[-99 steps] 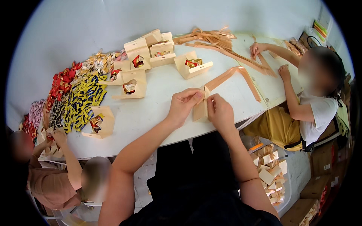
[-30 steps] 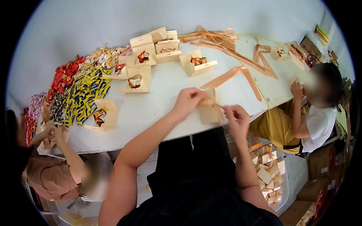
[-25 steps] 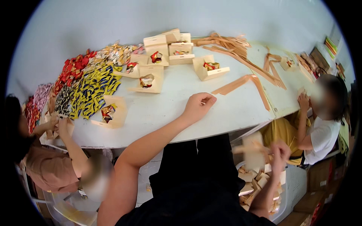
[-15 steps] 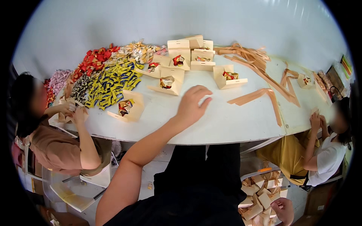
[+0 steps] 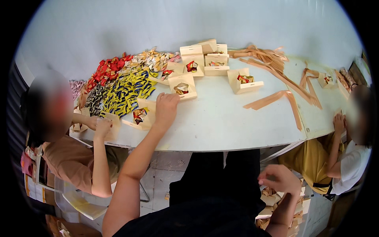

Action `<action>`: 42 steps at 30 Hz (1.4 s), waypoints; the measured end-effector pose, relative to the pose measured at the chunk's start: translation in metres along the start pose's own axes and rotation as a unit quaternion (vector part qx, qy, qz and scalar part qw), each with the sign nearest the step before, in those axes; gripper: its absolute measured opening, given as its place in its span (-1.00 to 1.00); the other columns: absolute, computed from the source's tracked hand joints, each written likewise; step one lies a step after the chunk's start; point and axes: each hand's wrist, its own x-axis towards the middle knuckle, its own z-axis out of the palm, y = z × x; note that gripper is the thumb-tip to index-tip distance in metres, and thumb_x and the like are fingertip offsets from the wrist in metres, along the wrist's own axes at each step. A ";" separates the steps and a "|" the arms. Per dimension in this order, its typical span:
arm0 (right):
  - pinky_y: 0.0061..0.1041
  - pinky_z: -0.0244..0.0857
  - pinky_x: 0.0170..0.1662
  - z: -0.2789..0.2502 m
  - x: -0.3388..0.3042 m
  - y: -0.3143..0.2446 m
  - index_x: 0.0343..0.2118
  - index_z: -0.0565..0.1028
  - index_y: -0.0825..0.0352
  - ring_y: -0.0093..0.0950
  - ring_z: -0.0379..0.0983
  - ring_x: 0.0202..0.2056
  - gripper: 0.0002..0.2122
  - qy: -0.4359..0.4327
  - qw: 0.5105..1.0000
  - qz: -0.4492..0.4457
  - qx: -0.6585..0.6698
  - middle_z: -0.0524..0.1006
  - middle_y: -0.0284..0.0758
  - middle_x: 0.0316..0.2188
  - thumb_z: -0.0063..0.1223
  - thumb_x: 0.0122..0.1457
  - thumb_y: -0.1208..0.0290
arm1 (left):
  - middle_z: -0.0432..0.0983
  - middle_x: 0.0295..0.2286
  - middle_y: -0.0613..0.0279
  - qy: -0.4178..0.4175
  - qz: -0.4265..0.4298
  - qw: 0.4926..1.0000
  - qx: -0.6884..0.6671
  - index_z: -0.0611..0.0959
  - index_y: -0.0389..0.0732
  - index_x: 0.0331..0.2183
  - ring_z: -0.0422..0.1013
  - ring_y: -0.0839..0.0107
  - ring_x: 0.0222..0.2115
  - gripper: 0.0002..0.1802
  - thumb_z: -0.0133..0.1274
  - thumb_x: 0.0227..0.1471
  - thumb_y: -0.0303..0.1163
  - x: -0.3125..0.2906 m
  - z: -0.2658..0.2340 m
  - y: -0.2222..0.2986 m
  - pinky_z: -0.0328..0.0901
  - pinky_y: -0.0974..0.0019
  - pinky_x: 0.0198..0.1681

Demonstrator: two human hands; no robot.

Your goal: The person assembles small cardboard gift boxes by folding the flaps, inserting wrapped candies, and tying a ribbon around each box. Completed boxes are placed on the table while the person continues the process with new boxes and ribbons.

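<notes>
My left hand [image 5: 166,111] reaches over the table, its bent fingers closed at the near left corner of an open cream cardboard box [image 5: 188,81] with wrapped sweets [image 5: 181,89] inside. The hand hides that corner. Just left of my wrist stands another open box [image 5: 149,120], also holding wrapped sweets. My right hand [image 5: 281,179] is in the air below the table edge, fingers loosely curled and apart, nothing visible in them. Under it is a bin of closed cream boxes [image 5: 270,199], partly covered by my forearm.
Piles of yellow [image 5: 128,93], red [image 5: 106,71] and pale wrapped sweets [image 5: 156,59] cover the left. More open boxes [image 5: 192,59] stand at the back. Tan ribbons [image 5: 272,67] lie to the right. A co-worker [image 5: 75,162] sits at each side, hands at the table.
My left hand has moved left from the middle of the table to the open box. My right hand has risen from the bin. The whole view has shifted slightly.
</notes>
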 end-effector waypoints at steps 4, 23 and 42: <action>-0.41 0.44 -0.23 -0.002 0.040 -0.017 -0.27 0.68 0.35 -0.35 0.59 -0.36 -0.86 0.040 0.997 -0.065 0.032 0.66 -0.27 -0.40 0.41 0.24 0.41 | 0.68 -0.28 0.11 -0.021 0.025 0.999 -0.014 0.72 -0.22 -0.12 0.57 0.17 -0.15 -0.69 0.12 0.06 -0.62 -0.005 -0.001 0.023 0.30 -0.03 0.17; -0.50 0.44 -0.13 -0.024 0.174 0.072 0.00 0.69 0.42 -0.58 0.53 -0.25 -0.68 0.244 0.961 0.031 0.125 0.70 -0.33 -0.27 0.28 0.38 0.23 | 0.59 -0.35 0.13 -0.034 0.284 0.908 -0.306 0.71 -0.27 -0.20 0.53 0.18 -0.29 -0.66 0.20 -0.11 -0.65 -0.036 -0.026 0.214 0.36 0.14 -0.17; -0.43 0.36 -0.25 -0.031 0.160 0.019 -0.36 0.54 0.36 -0.47 0.48 -0.36 -0.67 0.131 0.988 -0.025 -0.077 0.58 -0.32 -0.45 0.56 0.06 0.30 | 0.56 -0.34 0.17 -0.022 0.244 0.938 -0.247 0.67 -0.24 -0.22 0.50 0.19 -0.24 -0.75 0.23 -0.04 -0.59 -0.023 -0.013 0.212 0.23 0.16 -0.23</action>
